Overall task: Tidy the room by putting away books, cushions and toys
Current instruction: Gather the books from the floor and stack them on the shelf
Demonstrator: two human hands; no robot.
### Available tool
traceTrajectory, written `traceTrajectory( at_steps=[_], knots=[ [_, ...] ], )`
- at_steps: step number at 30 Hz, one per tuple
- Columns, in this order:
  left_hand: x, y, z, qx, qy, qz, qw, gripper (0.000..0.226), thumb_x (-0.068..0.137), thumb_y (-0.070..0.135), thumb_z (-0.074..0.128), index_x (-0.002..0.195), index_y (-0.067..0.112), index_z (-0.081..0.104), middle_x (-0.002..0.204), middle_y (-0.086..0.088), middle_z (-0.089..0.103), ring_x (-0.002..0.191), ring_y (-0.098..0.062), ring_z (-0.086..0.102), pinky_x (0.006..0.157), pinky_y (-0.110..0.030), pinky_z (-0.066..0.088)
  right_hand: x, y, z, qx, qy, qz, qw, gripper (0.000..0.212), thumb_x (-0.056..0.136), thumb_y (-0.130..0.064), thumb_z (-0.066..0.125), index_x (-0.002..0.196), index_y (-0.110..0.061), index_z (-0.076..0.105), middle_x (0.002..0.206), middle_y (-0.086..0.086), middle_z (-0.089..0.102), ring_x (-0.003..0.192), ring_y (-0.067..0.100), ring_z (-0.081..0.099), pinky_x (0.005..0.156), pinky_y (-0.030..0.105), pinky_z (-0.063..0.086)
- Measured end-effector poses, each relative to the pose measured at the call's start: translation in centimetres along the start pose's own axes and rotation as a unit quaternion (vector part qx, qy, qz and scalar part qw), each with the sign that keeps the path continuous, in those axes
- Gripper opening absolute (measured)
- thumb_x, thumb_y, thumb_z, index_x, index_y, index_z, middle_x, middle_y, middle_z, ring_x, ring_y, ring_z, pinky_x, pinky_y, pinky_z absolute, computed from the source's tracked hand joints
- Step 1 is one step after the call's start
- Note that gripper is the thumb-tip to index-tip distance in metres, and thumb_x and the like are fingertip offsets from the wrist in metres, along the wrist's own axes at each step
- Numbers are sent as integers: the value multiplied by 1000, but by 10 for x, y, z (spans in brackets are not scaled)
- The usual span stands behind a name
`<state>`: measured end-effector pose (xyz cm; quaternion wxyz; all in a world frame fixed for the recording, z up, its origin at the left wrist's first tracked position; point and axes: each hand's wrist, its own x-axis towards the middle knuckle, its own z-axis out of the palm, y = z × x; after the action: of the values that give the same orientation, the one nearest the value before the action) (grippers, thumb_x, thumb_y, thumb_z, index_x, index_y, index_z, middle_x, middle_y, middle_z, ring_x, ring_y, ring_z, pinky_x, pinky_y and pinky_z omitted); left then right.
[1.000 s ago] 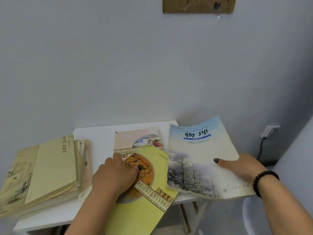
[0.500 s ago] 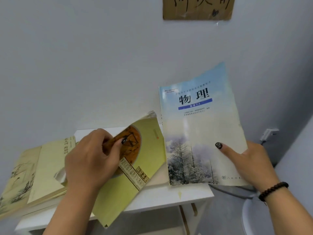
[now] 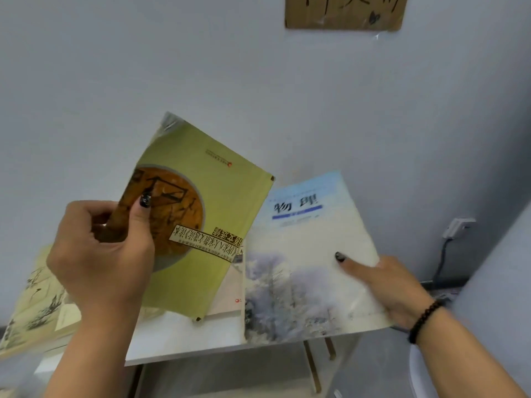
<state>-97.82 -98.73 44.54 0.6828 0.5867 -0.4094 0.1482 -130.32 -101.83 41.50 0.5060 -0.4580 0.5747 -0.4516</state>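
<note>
My left hand (image 3: 100, 254) grips a yellow-green book (image 3: 207, 225) with an orange round picture, held up tilted above the small white table (image 3: 184, 343). My right hand (image 3: 393, 285) holds a pale blue book with a snowy-tree cover (image 3: 298, 265) by its right edge, thumb on the cover, over the table's right side. A pinkish-white book (image 3: 230, 300) lies flat on the table beneath the yellow one. A stack of cream books (image 3: 37, 305) with ink drawings sits at the left, partly hidden by my left arm.
The table stands against a grey wall, wooden legs (image 3: 311, 366) showing below it. A cardboard sign (image 3: 344, 12) hangs high on the wall. A white plug and cable (image 3: 457, 228) are at the right, and a white rounded edge (image 3: 416, 372) shows at the lower right.
My left hand lifted the yellow-green book off the table and tilted it up. My right hand raised the blue book, then lowered it over the table's right side.
</note>
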Motion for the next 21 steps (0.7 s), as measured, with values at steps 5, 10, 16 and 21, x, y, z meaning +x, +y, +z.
traceTrajectory(
  at_steps=[5, 10, 16, 21],
  knots=[
    [-2, 3, 0, -2, -35, 54, 998, 16, 88, 44, 66, 82, 36, 54, 74, 24, 53, 64, 5, 50, 65, -12, 40, 4, 19, 40, -88, -57, 80, 991, 22, 81, -31, 76, 95, -14, 72, 89, 0, 76, 78, 15, 72, 63, 22, 57],
    [-15, 3, 3, 26, -58, 208, 976, 29, 90, 30, 67, 84, 2, 65, 76, -11, 64, 69, -20, 55, 62, -18, 40, 7, 6, 37, -365, 64, -52, 927, 32, 91, -49, 58, 99, -18, 59, 90, -3, 63, 78, 8, 59, 60, 15, 42],
    [-19, 17, 7, -5, -104, 351, 930, 29, 88, 28, 73, 82, 0, 68, 76, -11, 67, 71, -21, 55, 65, -35, 44, -19, -23, 37, -84, 31, -402, 911, 48, 85, -57, 57, 127, -36, 47, 129, -18, 58, 123, 1, 52, 101, 18, 43],
    [-36, 32, 21, -7, -170, 399, 901, 29, 90, 35, 70, 81, 8, 73, 80, 0, 70, 76, -21, 56, 75, -33, 34, -28, -23, 46, -198, 2, -529, 825, 59, 79, -34, 72, 132, -24, 47, 119, -11, 64, 111, -2, 60, 94, 14, 47]
  ],
)
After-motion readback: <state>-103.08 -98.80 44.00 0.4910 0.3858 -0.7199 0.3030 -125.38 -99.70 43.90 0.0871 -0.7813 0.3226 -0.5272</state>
